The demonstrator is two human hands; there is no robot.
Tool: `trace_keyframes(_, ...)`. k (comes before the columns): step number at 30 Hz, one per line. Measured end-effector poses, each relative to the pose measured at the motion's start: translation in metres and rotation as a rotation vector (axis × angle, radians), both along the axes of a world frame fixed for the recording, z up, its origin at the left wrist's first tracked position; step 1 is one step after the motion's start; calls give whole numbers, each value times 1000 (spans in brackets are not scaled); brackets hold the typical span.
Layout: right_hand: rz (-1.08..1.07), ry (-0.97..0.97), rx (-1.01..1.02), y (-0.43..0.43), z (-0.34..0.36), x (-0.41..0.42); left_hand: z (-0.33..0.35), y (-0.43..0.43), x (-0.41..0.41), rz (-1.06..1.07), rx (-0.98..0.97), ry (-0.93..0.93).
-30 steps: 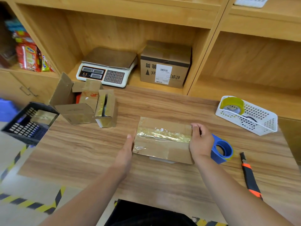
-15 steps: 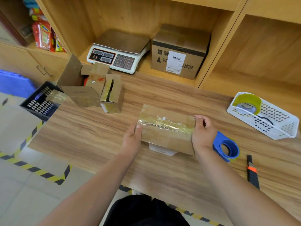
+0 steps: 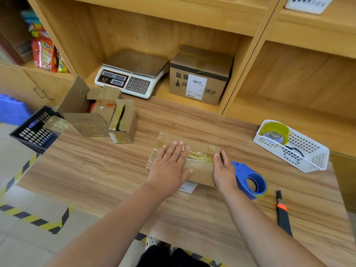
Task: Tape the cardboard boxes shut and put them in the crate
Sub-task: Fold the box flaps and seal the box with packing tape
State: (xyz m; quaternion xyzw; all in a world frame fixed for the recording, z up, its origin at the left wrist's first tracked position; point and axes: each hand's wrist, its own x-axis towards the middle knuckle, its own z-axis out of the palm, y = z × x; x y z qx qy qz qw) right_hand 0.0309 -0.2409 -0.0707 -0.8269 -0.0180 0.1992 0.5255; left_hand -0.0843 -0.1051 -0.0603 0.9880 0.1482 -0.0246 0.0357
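A flat cardboard box (image 3: 200,149) with a strip of clear tape along its top seam lies in the middle of the wooden table (image 3: 96,170). My left hand (image 3: 170,166) lies flat on the box's left half, fingers straight and spread over the tape. My right hand (image 3: 223,170) rests against the box's right end, thumb on the top edge. A blue tape dispenser (image 3: 250,180) sits just right of that hand. Two more cardboard boxes, one open (image 3: 84,114) and one narrow (image 3: 125,122), stand at the table's far left. A black crate (image 3: 32,130) sits off the left edge.
A white basket (image 3: 300,151) holding a yellow tape roll (image 3: 275,132) stands at the right. An orange-and-black utility knife (image 3: 283,212) lies near the right front. A scale (image 3: 133,74) and a labelled box (image 3: 200,74) fill the shelf behind. A white label (image 3: 187,186) pokes out under the box.
My left hand has moved from the box's left end up onto its top, flat over the tape. My right hand stays at the right end. The view has shifted slightly.
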Motion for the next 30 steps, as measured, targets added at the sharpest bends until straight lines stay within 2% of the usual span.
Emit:
trace_keyframes(8,-44,-30,74,4,4,-5,-4,1,0,-4,-1,11)
trace_keyframes(11,-26,-20,109,-1,6,-6,-1,10,-10,103,-20,-48)
trace_keyframes(14,6,29,143,-9,5,-6,4,28,-35,376,-235,-159)
trace_keyframes(16,45,51,144,-16,4,-5,8,36,-48,473,-393,-213)
trace_keyframes(20,78,26,65,-27,0,-13,14,28,-45,388,-346,-277)
trace_keyframes(22,74,11,59,-27,0,-19,14,20,-38,377,-381,-261)
trace_keyframes(24,68,7,96,-27,1,-27,13,15,-33,448,-524,-254)
trace_keyframes(27,58,28,140,-34,-4,-37,11,17,-34,641,-835,-350)
trace_keyframes(30,280,17,172,-42,-6,-46,3,23,-45,744,-1136,-380)
